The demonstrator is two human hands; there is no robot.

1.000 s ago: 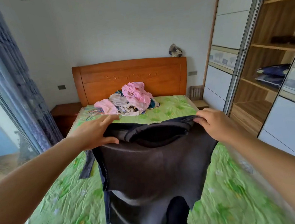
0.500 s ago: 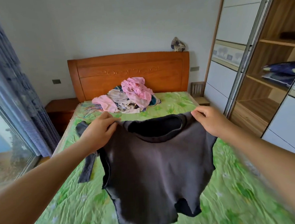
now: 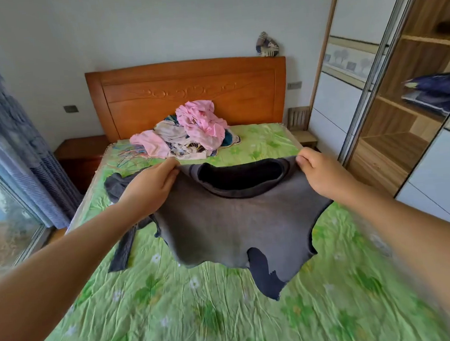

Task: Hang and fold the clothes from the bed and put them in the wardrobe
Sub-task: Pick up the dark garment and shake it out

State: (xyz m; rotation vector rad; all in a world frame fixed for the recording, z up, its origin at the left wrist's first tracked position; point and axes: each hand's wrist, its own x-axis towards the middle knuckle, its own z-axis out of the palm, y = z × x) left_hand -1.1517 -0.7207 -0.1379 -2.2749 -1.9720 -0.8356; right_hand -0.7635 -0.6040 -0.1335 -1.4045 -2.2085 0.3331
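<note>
The left hand (image 3: 150, 188) and the right hand (image 3: 319, 175) each grip a shoulder of the dark grey soft sweater (image 3: 236, 223), holding it up over the middle of the green flowery bed (image 3: 203, 320). A pink and white clothes pile (image 3: 189, 135) sits at the head edge.

Up in the air, a dark grey soft-knit top (image 3: 233, 223), pinched at both shoulders, neckline gaping, uneven hem clear of a wooden bed in a creased green floral sheet (image 3: 204, 328). One long sleeve (image 3: 121, 248) trailing onto the sheet, left side. At the bed's head, a crumpled heap of pink, cream and teal garments (image 3: 189, 135). Far right, an open wooden-shelved wardrobe (image 3: 408, 118).
</note>
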